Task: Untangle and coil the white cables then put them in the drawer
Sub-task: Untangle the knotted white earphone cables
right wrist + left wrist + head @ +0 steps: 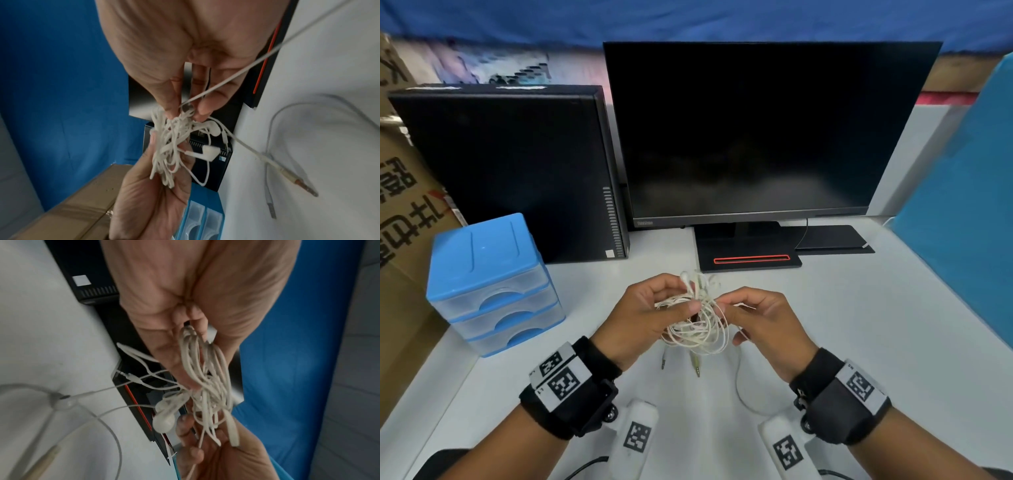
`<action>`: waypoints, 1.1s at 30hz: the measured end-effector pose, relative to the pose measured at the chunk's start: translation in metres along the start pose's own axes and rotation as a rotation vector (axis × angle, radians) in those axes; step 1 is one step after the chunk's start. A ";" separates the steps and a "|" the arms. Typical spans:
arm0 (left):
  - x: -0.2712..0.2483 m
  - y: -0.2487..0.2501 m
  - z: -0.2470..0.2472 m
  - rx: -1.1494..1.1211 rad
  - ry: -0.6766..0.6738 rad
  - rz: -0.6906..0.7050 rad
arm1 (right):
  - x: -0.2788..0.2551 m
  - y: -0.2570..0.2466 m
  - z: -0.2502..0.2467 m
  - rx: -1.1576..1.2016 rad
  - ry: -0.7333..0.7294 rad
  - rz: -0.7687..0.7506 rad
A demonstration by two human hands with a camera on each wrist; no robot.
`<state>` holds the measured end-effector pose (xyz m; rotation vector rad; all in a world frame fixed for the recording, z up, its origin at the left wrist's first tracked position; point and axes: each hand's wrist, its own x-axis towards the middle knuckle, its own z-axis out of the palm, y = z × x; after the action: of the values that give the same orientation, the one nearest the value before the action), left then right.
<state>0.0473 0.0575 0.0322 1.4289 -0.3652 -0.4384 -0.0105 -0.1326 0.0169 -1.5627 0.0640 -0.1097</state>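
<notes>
A tangled bundle of white earphone cables [697, 317] [205, 379] [170, 142] hangs above the white desk [859, 342] between both hands. My left hand [654, 315] grips the bundle from the left, thumb on top. My right hand [753, 315] pinches a strand at the bundle's right side with thumb and fingertips [174, 107]. Earbuds [164, 420] [209, 154] stick out of the knot. Two jack plugs [697, 366] [302, 185] dangle below, and a loose loop [743, 394] trails onto the desk. The blue drawer unit [493, 284] [203, 216], its three clear drawers shut, stands at the left.
A black computer case [517, 171] stands behind the drawer unit, with a dark monitor [767, 130] and its stand base [750, 260] straight ahead. A cardboard box [400, 222] flanks the left edge and a blue panel [969, 212] the right.
</notes>
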 end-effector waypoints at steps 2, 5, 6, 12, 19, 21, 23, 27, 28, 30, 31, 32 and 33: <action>-0.002 0.000 0.003 0.057 -0.005 0.081 | -0.001 0.001 0.002 -0.013 0.015 -0.012; -0.003 -0.002 0.003 0.147 -0.044 0.155 | -0.001 0.002 0.003 -0.014 0.048 -0.033; -0.004 -0.001 0.003 0.156 -0.056 0.164 | -0.001 0.002 0.003 -0.003 0.057 -0.045; -0.004 0.007 0.005 -0.039 0.000 0.093 | -0.001 0.001 0.004 0.034 0.095 -0.075; -0.004 0.005 0.008 0.131 0.045 0.171 | -0.003 -0.004 0.006 0.021 0.067 -0.116; -0.004 0.004 0.009 0.136 0.045 0.166 | -0.004 -0.006 0.007 0.039 0.070 -0.134; -0.004 0.004 0.008 0.111 0.054 0.156 | -0.005 -0.008 0.007 0.064 0.082 -0.147; -0.003 0.004 0.005 0.039 0.038 0.121 | -0.006 -0.009 0.008 0.053 0.100 -0.168; -0.003 0.004 0.005 0.034 0.027 0.118 | -0.006 -0.010 0.008 0.045 0.107 -0.170; -0.004 0.002 0.006 0.045 0.023 0.118 | -0.006 -0.009 0.008 0.053 0.119 -0.164; -0.004 0.002 0.007 0.062 0.030 0.119 | -0.005 -0.009 0.008 0.064 0.119 -0.153; -0.004 0.002 0.007 0.081 0.037 0.119 | -0.004 -0.009 0.007 0.066 0.113 -0.145; -0.005 0.003 0.007 0.095 0.040 0.122 | -0.004 -0.007 0.007 0.052 0.104 -0.143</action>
<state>0.0399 0.0535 0.0360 1.4963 -0.4435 -0.2966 -0.0135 -0.1256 0.0243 -1.5083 0.0311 -0.3033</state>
